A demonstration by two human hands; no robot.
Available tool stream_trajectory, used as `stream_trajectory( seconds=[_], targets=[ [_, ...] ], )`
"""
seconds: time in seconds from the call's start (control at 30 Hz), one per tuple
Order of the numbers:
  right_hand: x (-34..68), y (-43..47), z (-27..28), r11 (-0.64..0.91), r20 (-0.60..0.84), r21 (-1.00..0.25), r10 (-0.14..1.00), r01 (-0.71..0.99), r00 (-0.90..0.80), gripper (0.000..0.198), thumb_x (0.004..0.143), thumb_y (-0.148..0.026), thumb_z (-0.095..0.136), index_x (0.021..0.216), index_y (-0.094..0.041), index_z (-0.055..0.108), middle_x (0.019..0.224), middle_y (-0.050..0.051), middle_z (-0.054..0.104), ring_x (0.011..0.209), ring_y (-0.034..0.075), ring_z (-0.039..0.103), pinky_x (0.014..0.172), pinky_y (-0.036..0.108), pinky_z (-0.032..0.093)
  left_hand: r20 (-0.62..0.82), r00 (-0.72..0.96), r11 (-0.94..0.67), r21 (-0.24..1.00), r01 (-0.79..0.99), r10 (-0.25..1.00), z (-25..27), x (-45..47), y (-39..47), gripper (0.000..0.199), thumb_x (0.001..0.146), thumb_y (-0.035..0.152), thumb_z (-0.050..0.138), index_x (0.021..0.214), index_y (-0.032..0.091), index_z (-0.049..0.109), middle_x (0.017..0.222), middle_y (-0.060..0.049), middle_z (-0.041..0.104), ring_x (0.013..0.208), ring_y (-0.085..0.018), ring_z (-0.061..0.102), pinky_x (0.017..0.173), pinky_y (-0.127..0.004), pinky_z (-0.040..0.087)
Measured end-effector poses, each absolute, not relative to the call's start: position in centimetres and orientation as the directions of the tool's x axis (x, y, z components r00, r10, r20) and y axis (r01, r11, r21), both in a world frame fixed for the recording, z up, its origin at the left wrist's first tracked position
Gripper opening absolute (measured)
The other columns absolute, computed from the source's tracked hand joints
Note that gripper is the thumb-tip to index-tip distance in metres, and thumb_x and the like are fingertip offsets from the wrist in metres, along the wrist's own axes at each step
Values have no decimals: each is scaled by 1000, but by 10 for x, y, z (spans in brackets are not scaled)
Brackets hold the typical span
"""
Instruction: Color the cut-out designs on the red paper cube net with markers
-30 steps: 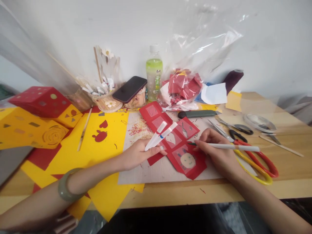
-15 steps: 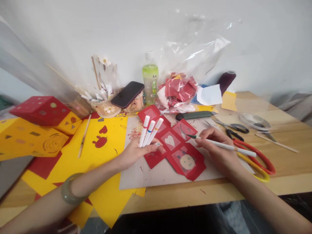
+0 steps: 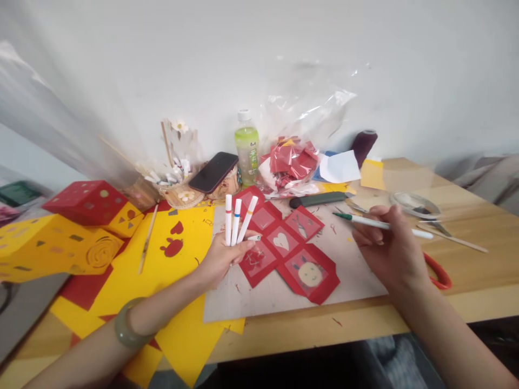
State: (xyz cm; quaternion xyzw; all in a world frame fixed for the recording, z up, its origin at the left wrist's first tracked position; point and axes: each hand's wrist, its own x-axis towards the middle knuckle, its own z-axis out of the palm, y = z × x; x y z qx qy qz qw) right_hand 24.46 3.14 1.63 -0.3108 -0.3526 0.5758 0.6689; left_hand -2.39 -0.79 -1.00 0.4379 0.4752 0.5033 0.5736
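My left hand (image 3: 221, 256) is closed round three white markers (image 3: 235, 221) with red, blue and orange bands, held upright. A small white piece with a round end (image 3: 254, 237) sticks out by its thumb; I cannot tell whether it is a cap or another marker. In my right hand (image 3: 391, 248) is a white marker (image 3: 367, 220), its dark green end pointing left. Between the hands lies a red paper cross-shaped box net (image 3: 279, 259) with pale panels, showing a heart, a smiling face and other drawings. The left hand is over its left edge; the right is apart from it.
Yellow paper (image 3: 154, 281) with red cutouts and decorated boxes (image 3: 87, 202) lie left. A phone (image 3: 214, 172), bottle (image 3: 247, 146) and plastic bag of scraps (image 3: 290, 162) stand behind. A green cutter (image 3: 320, 199), tape roll (image 3: 413, 202) and red scissor handle (image 3: 441, 278) are towards the right.
My right hand has turned and moved right with the green marker, away from the red paper, and now covers more of the scissors. My left hand still holds its markers. The view has shifted slightly.
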Motion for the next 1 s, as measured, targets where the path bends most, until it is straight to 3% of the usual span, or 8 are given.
stream_trajectory(
  seconds=[0.13,0.3,0.5,0.67,0.8,0.9,1.0],
  targets=[
    [245,31,20,99,93,-797,995,-596,41,29,71,-37,68,58,-17,51,45,-7,26,42,6,17,38,15,23,-97,69,107,982,-156,993,-8,-24,-9,32,68,31,69,93,10,65,49,3,51,40,-2,29,42,-19,21],
    [243,29,20,80,110,-816,994,-572,-18,31,73,-37,65,55,-16,51,47,-6,30,44,6,21,41,16,26,-91,95,105,982,-154,991,-5,-24,-9,32,69,30,67,95,11,65,59,-1,59,39,-2,29,42,-19,19],
    [238,27,16,77,135,-884,986,-461,-95,23,70,-33,68,57,-16,59,56,-3,44,50,6,35,45,19,30,-77,96,90,986,-143,992,-8,-24,-8,28,69,30,68,89,11,66,40,8,36,38,-3,28,40,-19,17],
    [236,25,13,28,100,-934,978,-356,-185,30,78,-46,57,73,-18,68,53,0,54,50,9,45,46,21,35,-74,123,91,987,-136,990,-7,-24,-9,29,71,30,66,94,12,64,62,0,59,38,-1,29,41,-19,21],
    [236,26,11,-19,61,-955,965,-297,-256,38,75,-53,56,78,-19,70,61,4,62,55,12,52,51,23,42,-66,143,85,987,-135,988,-5,-24,-9,29,74,30,63,96,12,62,66,-2,62,38,-1,29,41,-19,21],
    [237,27,8,5,73,-967,964,-256,-255,20,67,-40,71,69,-20,67,58,-1,59,57,10,51,54,20,43,-65,135,82,989,-125,989,-6,-24,-9,27,73,30,64,92,12,62,58,1,56,37,-1,27,41,-19,20],
    [237,28,5,-18,26,-982,973,-187,-231,17,67,-32,72,62,-19,61,59,-4,54,53,7,46,56,19,44,-69,134,83,992,-99,989,-6,-24,-8,26,73,31,64,90,12,63,46,7,42,38,-2,27,41,-19,19]
  ],
)
